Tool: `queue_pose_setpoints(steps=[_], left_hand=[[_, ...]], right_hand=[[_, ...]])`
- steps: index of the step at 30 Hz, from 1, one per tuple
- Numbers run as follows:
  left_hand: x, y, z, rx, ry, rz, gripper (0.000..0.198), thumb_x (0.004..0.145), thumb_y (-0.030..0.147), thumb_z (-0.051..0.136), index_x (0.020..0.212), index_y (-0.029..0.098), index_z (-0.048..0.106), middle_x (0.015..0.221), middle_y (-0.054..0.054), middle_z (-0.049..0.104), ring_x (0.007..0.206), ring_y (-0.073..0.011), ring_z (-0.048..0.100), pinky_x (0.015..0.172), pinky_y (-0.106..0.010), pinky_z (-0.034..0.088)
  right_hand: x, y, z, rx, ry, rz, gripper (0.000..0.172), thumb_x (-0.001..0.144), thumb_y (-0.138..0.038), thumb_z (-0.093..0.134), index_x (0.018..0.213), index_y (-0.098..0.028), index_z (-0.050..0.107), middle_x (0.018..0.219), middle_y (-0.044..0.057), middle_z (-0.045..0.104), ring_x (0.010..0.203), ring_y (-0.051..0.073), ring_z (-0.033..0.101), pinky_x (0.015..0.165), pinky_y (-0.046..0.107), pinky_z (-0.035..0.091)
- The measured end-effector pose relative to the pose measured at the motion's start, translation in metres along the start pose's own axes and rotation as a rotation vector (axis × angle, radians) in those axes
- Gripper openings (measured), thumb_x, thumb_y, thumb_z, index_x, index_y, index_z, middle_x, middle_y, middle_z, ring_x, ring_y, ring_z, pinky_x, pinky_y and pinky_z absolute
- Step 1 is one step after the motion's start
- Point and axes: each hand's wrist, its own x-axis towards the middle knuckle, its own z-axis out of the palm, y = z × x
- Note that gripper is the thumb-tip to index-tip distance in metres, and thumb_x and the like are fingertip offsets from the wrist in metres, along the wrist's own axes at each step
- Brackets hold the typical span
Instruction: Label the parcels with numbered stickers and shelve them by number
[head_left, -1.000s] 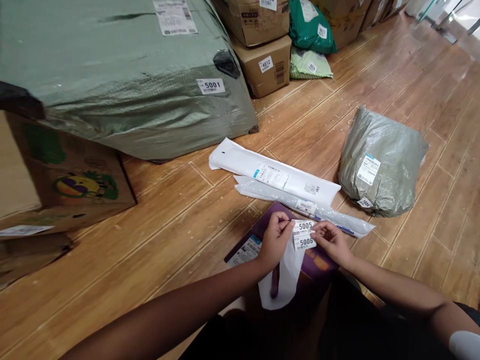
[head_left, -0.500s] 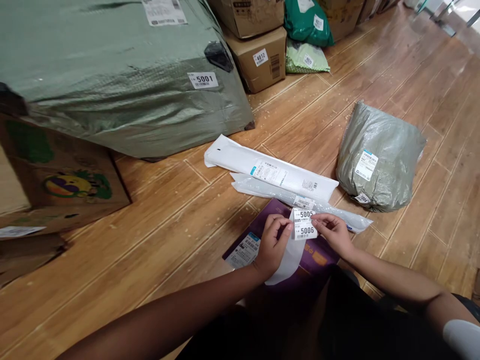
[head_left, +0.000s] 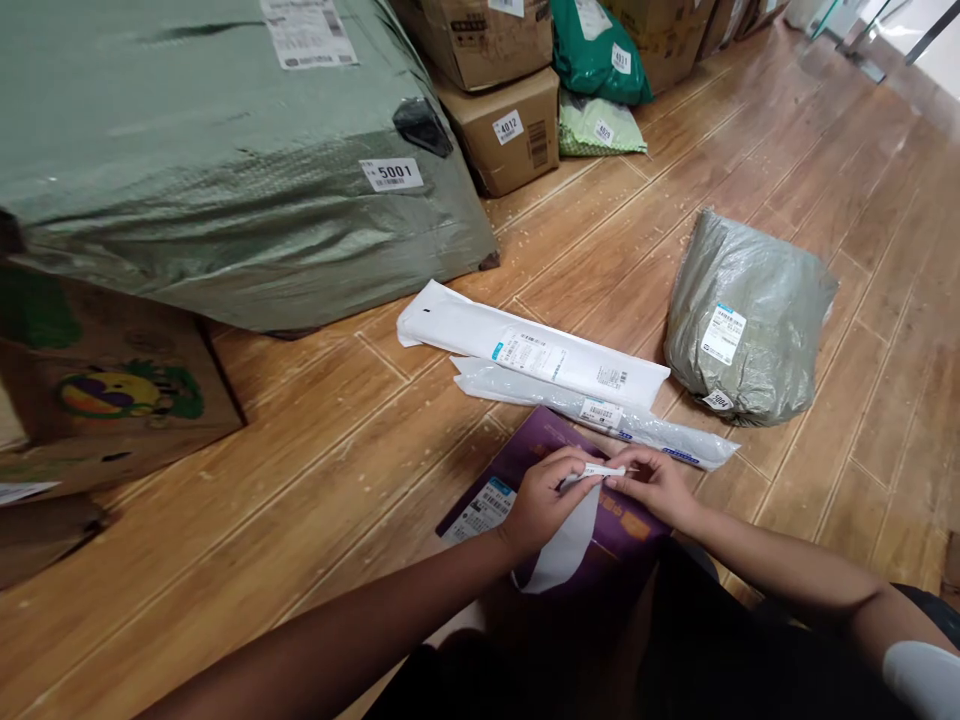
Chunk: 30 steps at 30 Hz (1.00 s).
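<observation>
Together, two hands pinched one label strip (head_left: 604,471), low and just right of centre in the frame.
The fingers of the left hand (head_left: 541,502) and the right hand (head_left: 654,487) each grasped it, its white tail hanging before one purple package (head_left: 551,432). Above, two long pale parcels (head_left: 534,347) lay on the floor (head_left: 885,250); one grey bag (head_left: 757,330) sat at right, one big green-wrapped parcel (head_left: 225,200) at upper left.
</observation>
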Motion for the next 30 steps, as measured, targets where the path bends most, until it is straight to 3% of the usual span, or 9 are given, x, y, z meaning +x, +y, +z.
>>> queue_pose_setpoints(steps=[2, 4, 8, 13, 19, 23, 26, 28, 30], left_hand=[[-0.001, 0.001, 0.002, -0.028, 0.016, -0.091, 0.018, 0.089, 0.033, 0.061, 0.079, 0.019, 0.067, 0.081, -0.005, 0.07, 0.078, -0.018, 0.065, 0.077, -0.03, 0.052], [-0.003, 0.0, 0.008, -0.043, 0.063, -0.198, 0.021, 0.087, 0.036, 0.061, 0.074, 0.02, 0.064, 0.075, -0.002, 0.065, 0.072, -0.0163, 0.061, 0.07, -0.027, 0.048], [-0.01, -0.007, 0.021, -0.139, 0.121, -0.471, 0.03, 0.079, 0.045, 0.06, 0.065, 0.021, 0.052, 0.061, 0.004, 0.05, 0.062, -0.0137, 0.048, 0.062, -0.025, 0.04], [-0.014, -0.015, 0.028, -0.166, 0.171, -0.664, 0.035, 0.072, 0.053, 0.059, 0.063, 0.022, 0.046, 0.058, 0.006, 0.043, 0.059, -0.013, 0.04, 0.058, -0.026, 0.034], [-0.015, -0.023, 0.028, -0.129, 0.277, -0.603, 0.045, 0.065, 0.055, 0.071, 0.061, 0.023, 0.04, 0.058, 0.007, 0.042, 0.061, -0.0131, 0.043, 0.061, -0.025, 0.036], [-0.023, -0.025, 0.025, -0.329, 0.172, -0.642, 0.038, 0.072, 0.051, 0.071, 0.077, 0.022, 0.047, 0.061, 0.007, 0.055, 0.058, -0.0126, 0.05, 0.058, -0.025, 0.04], [-0.023, -0.026, 0.017, -0.418, 0.152, -0.603, 0.041, 0.072, 0.046, 0.075, 0.099, 0.021, 0.056, 0.086, -0.001, 0.071, 0.069, -0.015, 0.061, 0.067, -0.028, 0.048], [-0.019, -0.027, 0.012, -0.424, 0.055, -0.596, 0.038, 0.072, 0.045, 0.076, 0.094, 0.018, 0.062, 0.086, -0.003, 0.071, 0.072, -0.0162, 0.062, 0.067, -0.029, 0.048], [-0.014, -0.029, 0.009, -0.417, -0.049, -0.619, 0.035, 0.072, 0.049, 0.074, 0.078, 0.016, 0.062, 0.073, -0.001, 0.067, 0.065, -0.0152, 0.057, 0.062, -0.028, 0.044]], right_hand=[[0.0, 0.001, 0.0, -0.109, 0.078, -0.069, 0.027, 0.068, -0.046, 0.084, 0.076, -0.022, 0.076, 0.082, 0.003, 0.069, 0.078, 0.015, 0.062, 0.072, 0.028, 0.051], [0.0, 0.005, 0.001, -0.098, 0.115, -0.022, 0.033, 0.067, -0.052, 0.083, 0.076, -0.021, 0.075, 0.076, 0.003, 0.069, 0.072, 0.015, 0.061, 0.067, 0.027, 0.05], [0.002, 0.019, 0.007, 0.02, 0.184, 0.151, 0.046, 0.055, -0.059, 0.087, 0.075, -0.019, 0.074, 0.064, 0.002, 0.069, 0.057, 0.013, 0.058, 0.058, 0.027, 0.049], [0.006, 0.03, 0.016, 0.013, 0.234, 0.183, 0.047, 0.051, -0.06, 0.087, 0.069, -0.018, 0.076, 0.06, 0.003, 0.07, 0.052, 0.012, 0.055, 0.053, 0.026, 0.046], [0.019, 0.028, 0.012, -0.018, 0.32, 0.107, 0.048, 0.051, -0.064, 0.085, 0.067, -0.019, 0.075, 0.061, 0.003, 0.07, 0.051, 0.012, 0.054, 0.05, 0.026, 0.045], [0.027, 0.02, -0.002, 0.035, 0.255, 0.189, 0.049, 0.049, -0.063, 0.087, 0.068, -0.019, 0.073, 0.055, 0.0, 0.066, 0.047, 0.011, 0.052, 0.048, 0.026, 0.045], [0.026, 0.018, -0.005, 0.02, 0.156, 0.166, 0.046, 0.056, -0.06, 0.086, 0.071, -0.019, 0.072, 0.056, 0.0, 0.066, 0.047, 0.011, 0.053, 0.048, 0.026, 0.045], [0.023, 0.02, -0.001, -0.01, 0.136, 0.127, 0.043, 0.061, -0.059, 0.084, 0.074, -0.019, 0.073, 0.056, 0.0, 0.065, 0.047, 0.011, 0.052, 0.047, 0.025, 0.044], [0.02, 0.024, 0.004, -0.053, 0.155, 0.085, 0.04, 0.064, -0.058, 0.082, 0.076, -0.02, 0.074, 0.057, 0.0, 0.065, 0.048, 0.012, 0.053, 0.049, 0.027, 0.045]])
